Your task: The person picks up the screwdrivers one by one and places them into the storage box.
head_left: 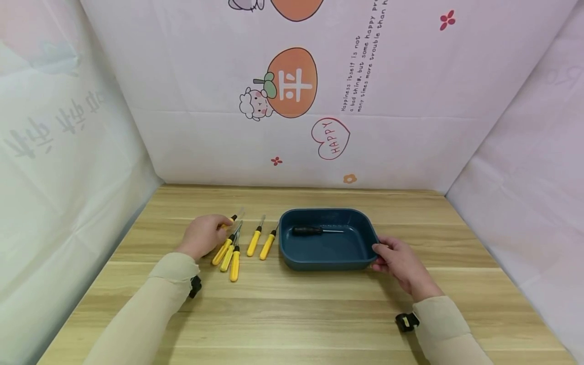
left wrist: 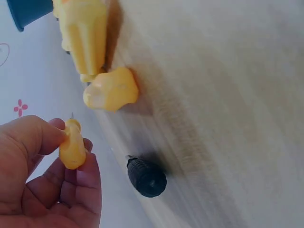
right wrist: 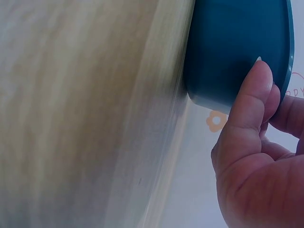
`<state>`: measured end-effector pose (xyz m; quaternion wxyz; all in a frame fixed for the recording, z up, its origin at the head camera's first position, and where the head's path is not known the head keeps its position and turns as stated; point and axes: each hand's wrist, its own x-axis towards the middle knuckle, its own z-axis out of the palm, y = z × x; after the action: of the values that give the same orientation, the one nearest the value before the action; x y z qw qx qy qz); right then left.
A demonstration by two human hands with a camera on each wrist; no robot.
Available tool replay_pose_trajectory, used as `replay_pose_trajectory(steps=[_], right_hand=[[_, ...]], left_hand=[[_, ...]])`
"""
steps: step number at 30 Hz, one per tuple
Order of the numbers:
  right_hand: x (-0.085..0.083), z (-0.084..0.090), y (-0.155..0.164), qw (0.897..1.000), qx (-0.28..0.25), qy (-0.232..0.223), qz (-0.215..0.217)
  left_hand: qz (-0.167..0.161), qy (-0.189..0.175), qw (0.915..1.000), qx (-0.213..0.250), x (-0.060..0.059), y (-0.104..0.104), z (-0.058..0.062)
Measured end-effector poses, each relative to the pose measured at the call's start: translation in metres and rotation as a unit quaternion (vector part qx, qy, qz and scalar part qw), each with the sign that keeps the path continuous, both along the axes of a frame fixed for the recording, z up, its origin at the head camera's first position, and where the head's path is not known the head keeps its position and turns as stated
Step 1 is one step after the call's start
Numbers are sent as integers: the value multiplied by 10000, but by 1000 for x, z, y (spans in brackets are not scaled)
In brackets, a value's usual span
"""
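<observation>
Left hand (head_left: 204, 235) pinches a yellow screwdriver (left wrist: 72, 148) at table's (head_left: 292, 314) left; right hand (head_left: 401, 263) grips blue tray's (head_left: 286, 248) right-near corner. Black screwdriver (head_left: 315, 231) lies inside tray. Backdrop (head_left: 410, 101) reads "HAPPY", "Happiness itself is not a bad thing...".

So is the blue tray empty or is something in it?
Not empty. The rectangular dark blue plastic tray holds one black-handled screwdriver, lying flat on its floor. The yellow-handled screwdrivers lie outside, on the wooden table.
</observation>
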<state>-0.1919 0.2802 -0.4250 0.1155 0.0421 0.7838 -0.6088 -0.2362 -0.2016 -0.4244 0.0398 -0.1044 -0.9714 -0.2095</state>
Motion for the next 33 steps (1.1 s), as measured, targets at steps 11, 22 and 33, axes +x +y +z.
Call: replay_pose_trajectory(steps=[11, 22, 33], right_hand=[[0, -1, 2, 10000, -12, 46, 15], [1, -2, 2, 10000, -11, 76, 5], [1, -3, 0, 9999, 36, 87, -41]], left_hand=[[-206, 135, 9982, 546, 4, 4, 10], [-309, 237, 9969, 687, 7, 18, 23], [-630, 191, 9926, 1024, 12, 37, 37]])
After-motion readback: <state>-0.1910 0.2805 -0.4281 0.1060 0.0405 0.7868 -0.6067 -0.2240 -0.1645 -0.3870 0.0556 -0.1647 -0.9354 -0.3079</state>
